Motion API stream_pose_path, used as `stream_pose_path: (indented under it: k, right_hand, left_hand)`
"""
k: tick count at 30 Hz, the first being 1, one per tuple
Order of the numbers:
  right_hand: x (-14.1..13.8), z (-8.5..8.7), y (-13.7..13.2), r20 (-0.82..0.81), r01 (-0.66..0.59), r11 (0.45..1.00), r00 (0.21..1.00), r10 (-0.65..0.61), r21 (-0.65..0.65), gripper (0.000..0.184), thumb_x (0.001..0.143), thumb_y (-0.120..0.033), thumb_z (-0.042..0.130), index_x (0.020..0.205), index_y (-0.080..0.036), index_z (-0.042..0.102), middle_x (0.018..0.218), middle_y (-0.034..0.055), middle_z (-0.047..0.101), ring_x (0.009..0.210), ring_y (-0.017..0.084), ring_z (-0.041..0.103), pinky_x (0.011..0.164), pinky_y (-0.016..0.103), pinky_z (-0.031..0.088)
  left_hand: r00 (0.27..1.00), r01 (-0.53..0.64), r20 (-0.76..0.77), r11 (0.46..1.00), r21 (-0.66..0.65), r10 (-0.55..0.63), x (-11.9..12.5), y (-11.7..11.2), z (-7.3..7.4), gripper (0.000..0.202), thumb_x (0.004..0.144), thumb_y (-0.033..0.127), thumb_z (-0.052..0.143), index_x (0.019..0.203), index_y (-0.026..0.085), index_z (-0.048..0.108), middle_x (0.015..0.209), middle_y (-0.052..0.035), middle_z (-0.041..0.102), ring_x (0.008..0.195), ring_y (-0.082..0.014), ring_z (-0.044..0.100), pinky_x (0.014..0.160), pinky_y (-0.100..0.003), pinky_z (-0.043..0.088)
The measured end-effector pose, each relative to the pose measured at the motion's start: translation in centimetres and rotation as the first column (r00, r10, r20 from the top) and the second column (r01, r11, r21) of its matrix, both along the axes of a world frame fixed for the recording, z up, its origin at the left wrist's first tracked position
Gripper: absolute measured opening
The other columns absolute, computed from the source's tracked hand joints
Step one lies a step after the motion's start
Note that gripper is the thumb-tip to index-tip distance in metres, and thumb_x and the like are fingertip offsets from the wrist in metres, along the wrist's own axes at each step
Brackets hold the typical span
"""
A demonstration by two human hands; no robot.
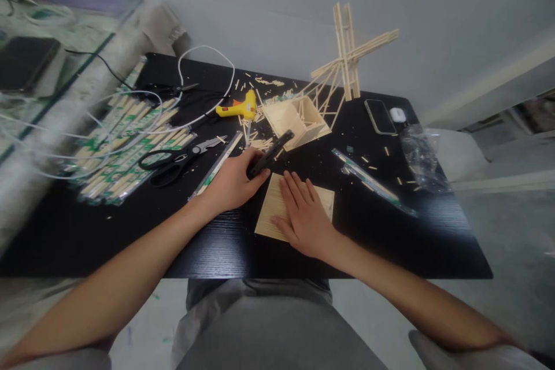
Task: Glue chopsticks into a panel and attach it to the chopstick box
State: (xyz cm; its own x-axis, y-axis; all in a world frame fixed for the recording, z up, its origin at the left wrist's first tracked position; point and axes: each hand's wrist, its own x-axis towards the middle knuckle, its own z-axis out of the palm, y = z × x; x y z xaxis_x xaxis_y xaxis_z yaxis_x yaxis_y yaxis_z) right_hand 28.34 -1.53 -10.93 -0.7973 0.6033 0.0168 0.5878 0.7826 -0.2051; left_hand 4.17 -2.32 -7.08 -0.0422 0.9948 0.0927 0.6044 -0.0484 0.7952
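My right hand [303,214] lies flat with fingers stretched out on a square panel of glued wooden sticks [271,208] on the black table [390,243]. My left hand [234,182] is closed round a black tool [271,153], perhaps cutters or a knife, whose tip points up and right past the panel's top left corner. Just behind the tool stands a small open box made of sticks [297,119], joined to a windmill-like stick frame [347,58].
A yellow glue gun [238,108] with a white cable lies behind the left hand. Black scissors [173,163] and packets of wrapped chopsticks [125,147] are at left. A phone [379,116], a clear bag [418,156] and a chopstick wrapper [368,180] are at right. Stick offcuts are scattered about.
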Motion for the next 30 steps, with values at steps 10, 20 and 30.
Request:
stream_pose_path:
  k: [10,20,30]
  right_hand:
    - [-0.4,0.3,0.9,0.018,-0.004,1.0,1.0,0.005,-0.026,0.089,0.111,-0.063,0.04,0.172,0.0,0.027,0.181,0.0259,0.025,0.171,0.039,0.021,0.138,0.066,0.021]
    - [-0.2,0.4,2.6,-0.003,-0.083,0.996,0.997,0.082,-0.04,0.088,0.111,-0.062,0.045,0.172,0.0,0.029,0.181,0.0264,0.027,0.171,0.038,0.023,0.138,0.064,0.021]
    - [0.3,0.8,4.8,-0.106,-0.133,0.981,0.987,0.119,-0.143,0.086,0.108,-0.065,0.052,0.172,-0.011,0.033,0.181,0.0257,0.027,0.172,0.039,0.02,0.136,0.068,0.023]
  left_hand:
    - [0.999,-0.024,0.031,0.999,-0.03,0.025,-0.1,0.4,-0.1,0.02,0.093,0.037,0.064,0.107,0.022,0.064,0.094,-0.0034,0.076,0.084,-0.0225,0.067,0.085,-0.036,0.053]
    - [0.999,-0.028,0.037,0.999,-0.029,0.029,-0.4,0.6,-0.2,0.022,0.095,0.041,0.063,0.107,0.022,0.064,0.091,-0.0025,0.074,0.082,-0.0222,0.065,0.081,-0.035,0.053]
    - [0.999,-0.027,0.042,0.999,-0.042,0.029,-0.4,0.6,0.0,0.022,0.095,0.038,0.061,0.109,0.022,0.065,0.095,-0.0028,0.075,0.086,-0.0232,0.066,0.085,-0.036,0.053]
